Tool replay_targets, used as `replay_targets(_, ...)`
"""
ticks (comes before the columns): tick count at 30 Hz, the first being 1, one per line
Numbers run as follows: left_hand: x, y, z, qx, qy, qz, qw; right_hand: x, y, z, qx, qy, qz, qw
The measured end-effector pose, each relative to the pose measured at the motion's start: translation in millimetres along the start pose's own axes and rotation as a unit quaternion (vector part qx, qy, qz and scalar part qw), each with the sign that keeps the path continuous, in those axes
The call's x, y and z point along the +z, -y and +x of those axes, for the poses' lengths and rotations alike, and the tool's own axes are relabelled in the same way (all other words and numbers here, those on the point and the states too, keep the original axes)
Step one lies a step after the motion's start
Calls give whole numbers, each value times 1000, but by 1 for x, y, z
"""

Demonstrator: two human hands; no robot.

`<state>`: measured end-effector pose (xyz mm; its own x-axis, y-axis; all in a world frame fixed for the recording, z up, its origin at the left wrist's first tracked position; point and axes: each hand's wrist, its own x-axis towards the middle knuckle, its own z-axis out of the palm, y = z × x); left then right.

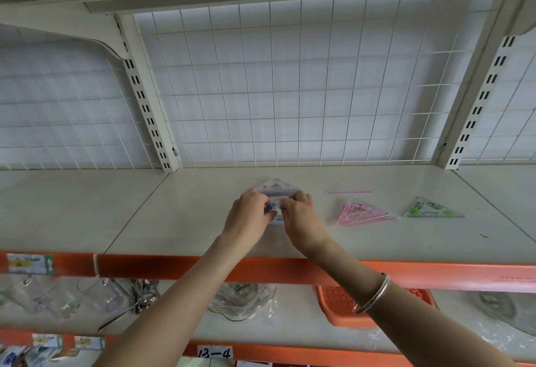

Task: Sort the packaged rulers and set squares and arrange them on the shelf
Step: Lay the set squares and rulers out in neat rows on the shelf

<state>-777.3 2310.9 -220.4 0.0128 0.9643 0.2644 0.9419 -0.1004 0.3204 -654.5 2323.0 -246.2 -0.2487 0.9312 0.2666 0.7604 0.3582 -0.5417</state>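
On the cream shelf board (179,213), my left hand (246,215) and my right hand (301,218) both pinch a clear packaged set square with purple print (277,188). It lies flat, and its near part is hidden behind my fingers. To the right lies a pink packaged set square (362,213). Further right lies a green one (432,208). A thin clear pink ruler piece (345,191) lies behind the pink pack.
A white wire grid (304,82) backs the shelf between slotted uprights. The shelf edge is an orange strip (261,271). On the shelf below stand glass jugs (61,300), a glass bowl (242,300) and an orange basket (342,305).
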Motion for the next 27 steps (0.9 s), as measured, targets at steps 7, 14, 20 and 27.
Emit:
replay_targets(7, 10, -10, -2, 5, -13, 117, 993, 1, -4, -3, 8, -28, -23, 999)
replay_targets(14, 16, -11, -2, 6, -29, 140, 990, -3, 5, -8, 6, -43, -122, 992)
replay_targets(20, 17, -3, 0, 39, -53, 111, 992, -6, 13, -10, -9, -3, -205, 979)
replay_targets(27, 22, 3, -4, 57, -79, 99, 990, -1, 14, -6, -10, -18, -203, 979)
